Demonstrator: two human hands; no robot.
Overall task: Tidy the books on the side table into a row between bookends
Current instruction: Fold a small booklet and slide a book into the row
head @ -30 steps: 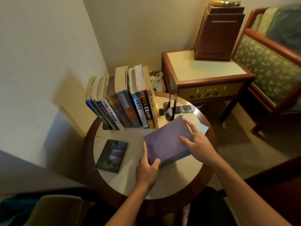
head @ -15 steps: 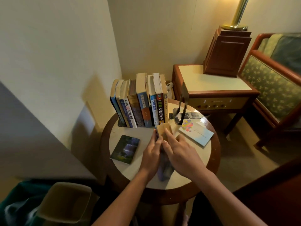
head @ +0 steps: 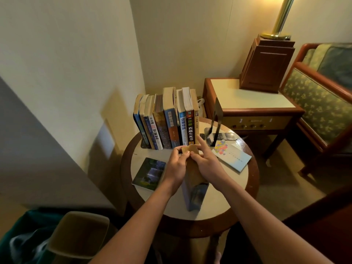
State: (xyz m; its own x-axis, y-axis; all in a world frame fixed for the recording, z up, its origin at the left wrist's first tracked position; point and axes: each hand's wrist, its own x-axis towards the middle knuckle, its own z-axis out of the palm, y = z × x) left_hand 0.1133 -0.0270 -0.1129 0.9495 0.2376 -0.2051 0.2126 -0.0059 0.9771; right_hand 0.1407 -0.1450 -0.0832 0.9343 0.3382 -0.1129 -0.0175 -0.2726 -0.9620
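Observation:
A purple-covered book (head: 194,189) stands upright on its edge on the round side table (head: 228,202). My left hand (head: 176,164) and my right hand (head: 204,161) grip its top from either side. Behind it, several books (head: 167,119) stand in a row, with the base of a bookend (head: 143,144) showing at their left foot. A black bookend (head: 214,124) stands apart to the right of the row. A dark green book (head: 149,173) lies flat on the left, and a pale blue book (head: 233,156) lies flat on the right.
A wooden nightstand (head: 253,103) with a lamp base (head: 266,63) stands behind the table, an upholstered chair (head: 320,96) to the right. The wall runs close on the left. A waste bin (head: 76,237) sits on the floor at lower left. A dark remote (head: 228,136) lies near the black bookend.
The purple book lay flat under both hands a second ago; both hands have since stood it upright on its edge, uncovering the pale blue book. The camera has pulled back and up.

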